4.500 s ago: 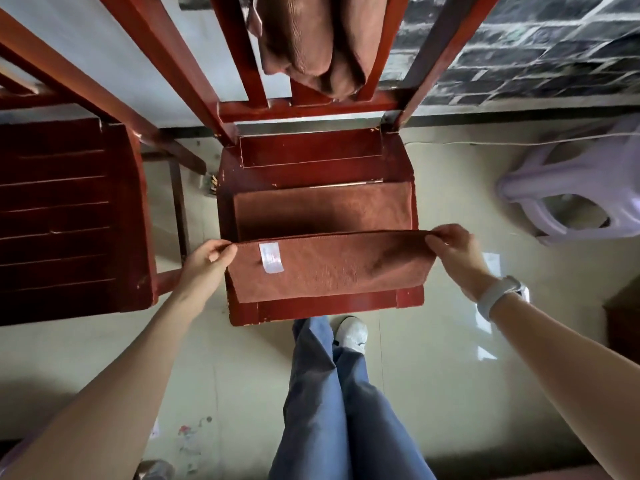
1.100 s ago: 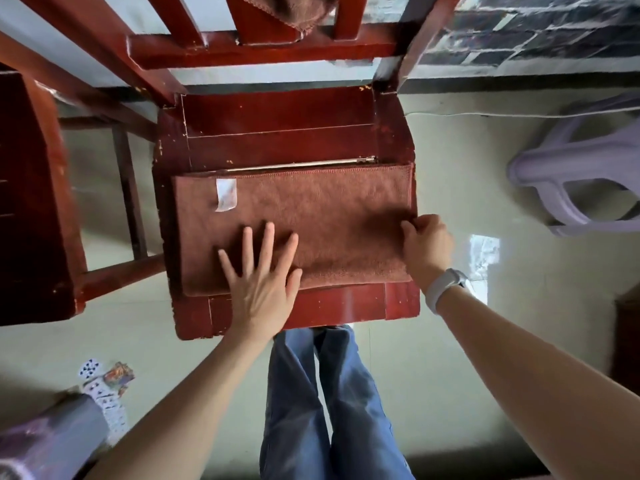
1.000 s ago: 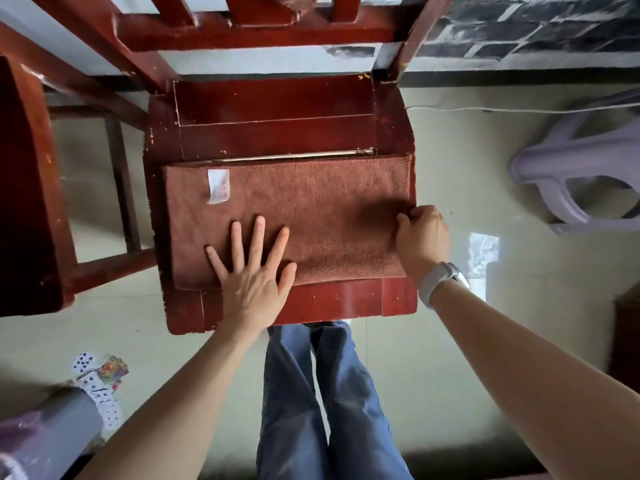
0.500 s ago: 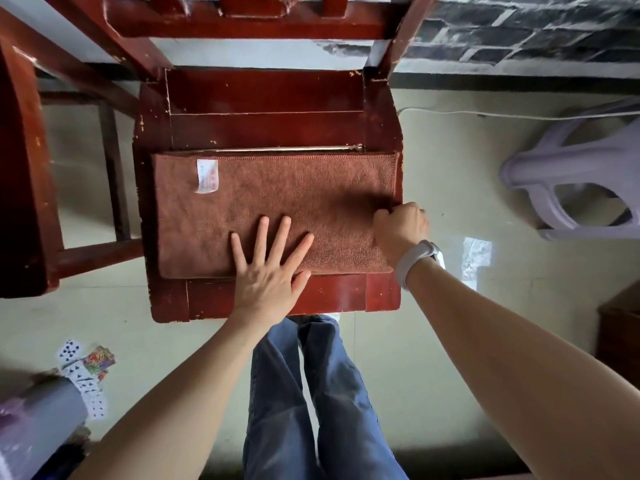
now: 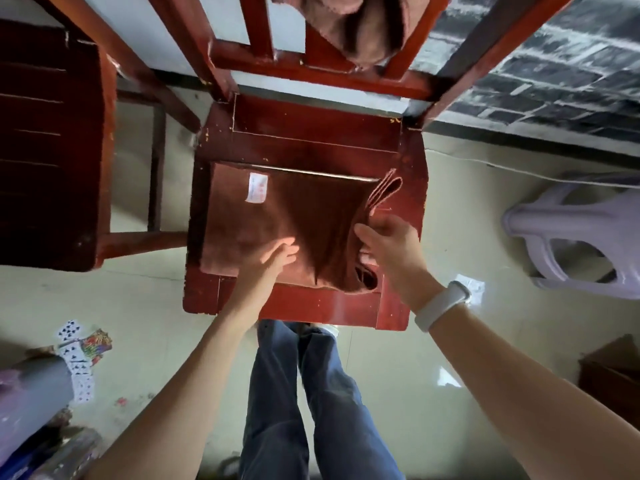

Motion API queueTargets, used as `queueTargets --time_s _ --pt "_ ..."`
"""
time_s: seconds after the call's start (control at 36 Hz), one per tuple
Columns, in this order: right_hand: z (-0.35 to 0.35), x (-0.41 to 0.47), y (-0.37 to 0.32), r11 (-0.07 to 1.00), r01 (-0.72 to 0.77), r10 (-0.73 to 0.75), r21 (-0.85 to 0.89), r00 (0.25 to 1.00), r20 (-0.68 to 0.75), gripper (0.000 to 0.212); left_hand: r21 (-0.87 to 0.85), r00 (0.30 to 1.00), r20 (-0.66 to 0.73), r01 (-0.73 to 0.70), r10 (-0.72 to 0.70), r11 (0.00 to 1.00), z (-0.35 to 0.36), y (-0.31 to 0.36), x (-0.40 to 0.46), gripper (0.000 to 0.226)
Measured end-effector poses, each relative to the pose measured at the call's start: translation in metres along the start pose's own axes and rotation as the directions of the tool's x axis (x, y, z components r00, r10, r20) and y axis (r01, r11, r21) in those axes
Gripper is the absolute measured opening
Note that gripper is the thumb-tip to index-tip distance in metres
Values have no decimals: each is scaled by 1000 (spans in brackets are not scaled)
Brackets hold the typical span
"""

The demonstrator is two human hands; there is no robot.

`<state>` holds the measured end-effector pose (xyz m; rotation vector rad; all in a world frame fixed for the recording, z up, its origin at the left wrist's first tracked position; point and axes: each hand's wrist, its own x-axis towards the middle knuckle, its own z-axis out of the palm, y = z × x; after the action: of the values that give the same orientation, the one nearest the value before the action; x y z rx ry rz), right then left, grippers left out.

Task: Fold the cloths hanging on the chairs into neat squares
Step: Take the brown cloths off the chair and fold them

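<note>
**One cloth partly folded, another waiting on the chair back**

Nearest the viewer, the left hand (image 5: 273, 258) is laid on the brown cloth (image 5: 294, 220) with its fingers straight and close together, pressing the near half of the cloth flat against the chair seat (image 5: 311, 140). Just to the right of those fingers, the right hand (image 5: 388, 244) is curled round the cloth's right end, which is held gathered and raised off the seat; a white band (image 5: 441, 304) is worn on that wrist.

The cloth is seen as a doubled strip lying across the seat. Left of the pressing fingers it lies flat, with a white label (image 5: 257, 188) showing beyond them near the far left corner. Under and beyond the gripping fingers the right end is bunched, and a layered corner sticks up past the fingertips, so the edges are not aligned there.

By judgement, the lengthwise fold is done and the crosswise fold that would make a square is only begun; the raised end remains to be carried over to the left and smoothed.

Farther off, well beyond both hands, a second cloth (image 5: 356, 26) is draped over the chair back, unfolded, so at least one more cloth is left to do.
</note>
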<state>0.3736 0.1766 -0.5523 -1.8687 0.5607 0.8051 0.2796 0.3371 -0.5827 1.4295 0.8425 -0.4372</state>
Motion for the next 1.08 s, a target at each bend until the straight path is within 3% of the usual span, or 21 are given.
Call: queueTargets --time_s 0.06,0.11,0.22,0.28,0.36,0.44,0.53,0.61,0.75,0.86,0.92,0.97,1.08 --pt "30 0 -12 1000 25 -25 1 998 57 18 -282 991 0 128 -133 951 -14 -1 -4 27" --pt "62 -1 -23 998 58 -54 -28 991 126 14 -471 979 -2 180 -205 863 -26 -3 -8 29" --pt "114 -1 -38 999 -7 21 -43 940 340 20 -659 961 -25 191 -275 727 -44 -12 -11 42" --pt "124 3 -40 969 123 -38 -215 931 363 8 -696 952 -46 187 -302 694 -47 -15 -10 40" --pt "119 13 -46 803 336 -222 -492 935 277 25 -526 942 -194 135 -273 840 -42 -18 -4 39" --pt "111 31 -56 603 506 -448 -616 854 263 31 -221 906 -395 66 -151 973 -38 -26 7 41" --pt "110 52 -63 436 507 -391 -743 851 351 36 33 873 -488 0 16 999 -37 -31 12 29" --pt "113 68 -71 317 522 -299 -792 847 439 41 116 846 -505 -133 174 984 -36 -34 7 26" --pt "127 73 -77 424 586 -284 -690 810 514 41 197 814 -493 -241 308 950 -37 -41 -4 22" --pt "137 80 -74 443 599 -263 -668 798 541 49 199 812 -487 -254 321 946 -40 -47 -6 22" --pt "142 84 -74 416 614 -252 -671 787 563 39 206 812 -499 -228 303 952 -41 -47 -5 21" --pt "147 73 -81 381 617 -238 -689 785 571 15 218 812 -512 -195 282 956 -43 -46 -5 21" --pt "146 72 -85 426 619 -218 -660 778 589 11 250 809 -546 -89 216 964 -45 -49 -1 24"
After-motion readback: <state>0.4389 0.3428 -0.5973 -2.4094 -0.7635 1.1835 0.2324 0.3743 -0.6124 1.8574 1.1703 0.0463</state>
